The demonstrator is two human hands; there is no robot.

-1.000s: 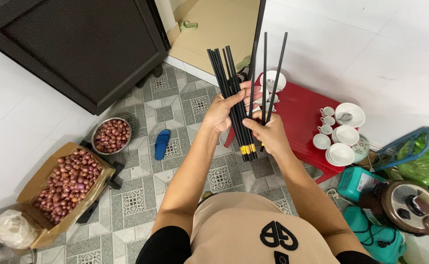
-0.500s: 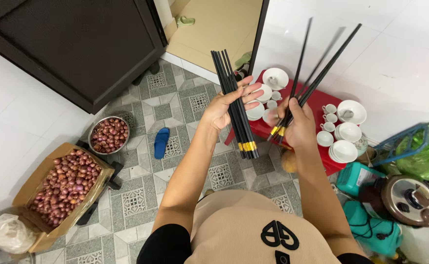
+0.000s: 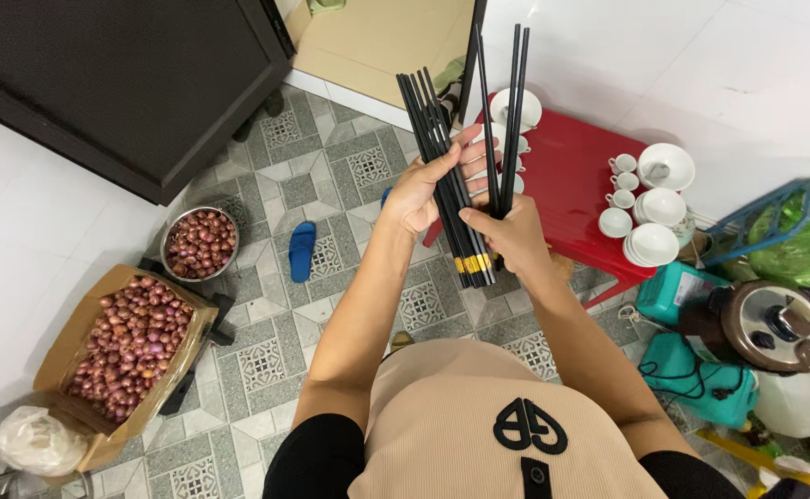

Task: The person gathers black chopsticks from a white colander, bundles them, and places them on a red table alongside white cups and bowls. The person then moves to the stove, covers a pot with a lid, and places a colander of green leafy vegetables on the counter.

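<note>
Bright, even light; sharp; edges warped.

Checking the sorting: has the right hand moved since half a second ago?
Yes. The right hand with its few chopsticks has swung back from over the red table to meet the left hand and its bundle.

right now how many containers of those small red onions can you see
2: a round metal bowl on the tiled floor, and a cardboard box of them just below it, at left. None seem hidden.
</note>
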